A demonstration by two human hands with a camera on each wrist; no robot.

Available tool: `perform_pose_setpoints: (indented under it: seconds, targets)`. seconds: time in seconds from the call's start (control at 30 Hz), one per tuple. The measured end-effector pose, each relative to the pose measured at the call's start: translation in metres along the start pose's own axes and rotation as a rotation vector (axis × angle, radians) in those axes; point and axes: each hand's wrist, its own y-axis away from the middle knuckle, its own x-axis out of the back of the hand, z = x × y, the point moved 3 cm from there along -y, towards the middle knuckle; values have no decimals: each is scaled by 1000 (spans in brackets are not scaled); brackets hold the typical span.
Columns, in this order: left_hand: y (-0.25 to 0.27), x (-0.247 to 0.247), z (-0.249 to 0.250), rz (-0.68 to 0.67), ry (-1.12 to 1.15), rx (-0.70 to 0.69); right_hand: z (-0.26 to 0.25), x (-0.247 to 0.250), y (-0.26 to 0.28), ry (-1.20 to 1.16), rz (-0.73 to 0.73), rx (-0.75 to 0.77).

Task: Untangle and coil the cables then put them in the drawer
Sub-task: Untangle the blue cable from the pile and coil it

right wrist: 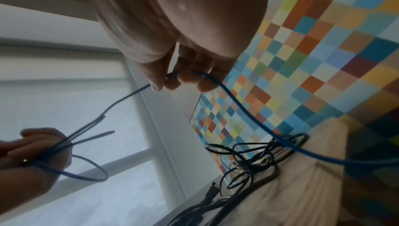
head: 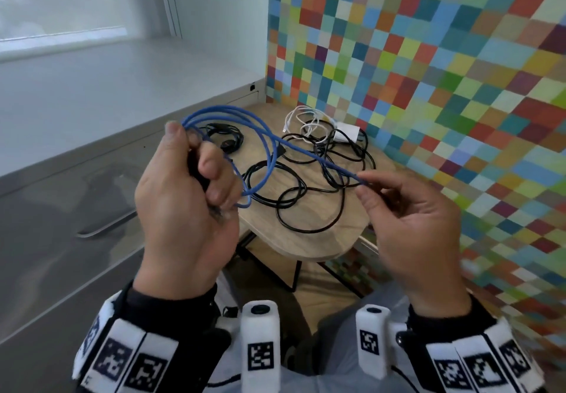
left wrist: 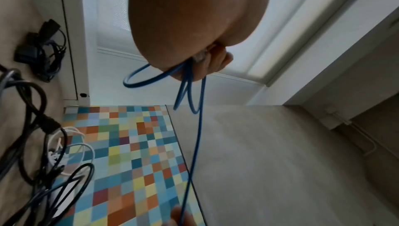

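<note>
A blue cable [head: 263,135] is held in the air above a small wooden table [head: 309,239]. My left hand [head: 190,184] grips several loops of it, bunched in the fist; the loops [left wrist: 151,83] hang below the palm in the left wrist view. My right hand [head: 398,205] pinches the straight run of the blue cable [right wrist: 248,115] between thumb and fingers, to the right of the coil. A tangle of black cables [head: 306,184] lies on the table, with a white cable [head: 306,123] and white charger [head: 347,132] at its far end.
A small black coiled cable [head: 223,138] lies at the table's far left. A grey cabinet with drawer fronts and a handle [head: 104,227] stands to the left. A multicoloured checkered wall [head: 428,71] bounds the right side.
</note>
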Motion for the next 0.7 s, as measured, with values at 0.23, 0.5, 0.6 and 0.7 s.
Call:
perform_pose_setpoints:
  seconds: [0.23, 0.5, 0.6, 0.7]
  targets:
    - [3, -11, -10, -117, -142, -100, 1, -3, -1, 80, 46, -26]
    - [14, -21, -33, -341, -716, -295, -10, -33, -3, 564, -588, -64]
    - [12, -13, -45, -379, -1057, -340, -25, -37, -2, 626, -641, 73]
    - [13, -12, -52, -465, -1262, -418, -36, -41, -2, 675, -623, 174]
